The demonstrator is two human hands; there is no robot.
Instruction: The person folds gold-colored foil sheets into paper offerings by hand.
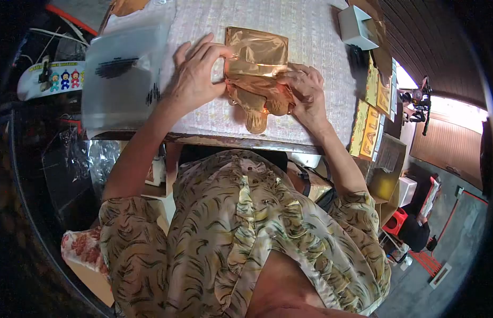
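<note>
A shiny copper-gold foil piece, apparently a flat, deflated foil balloon (257,58), lies partly folded on the cloth-covered table in front of me. Its upper part is a smooth rectangle; the lower part is crumpled, with a rounded tab pointing towards me. My left hand (196,74) holds its left edge, thumb low and index finger higher up, the other fingers raised. On the opposite side, my right hand (305,93) grips the crumpled right edge with bent fingers. Part of the foil is hidden under those fingers.
Clear plastic bags (122,79) lie at the table's left. A white open box (358,27) stands at the back right, above yellow printed cartons (369,130). The table's front edge (241,142) runs close to my body. Further right, a person (415,233) is partly visible.
</note>
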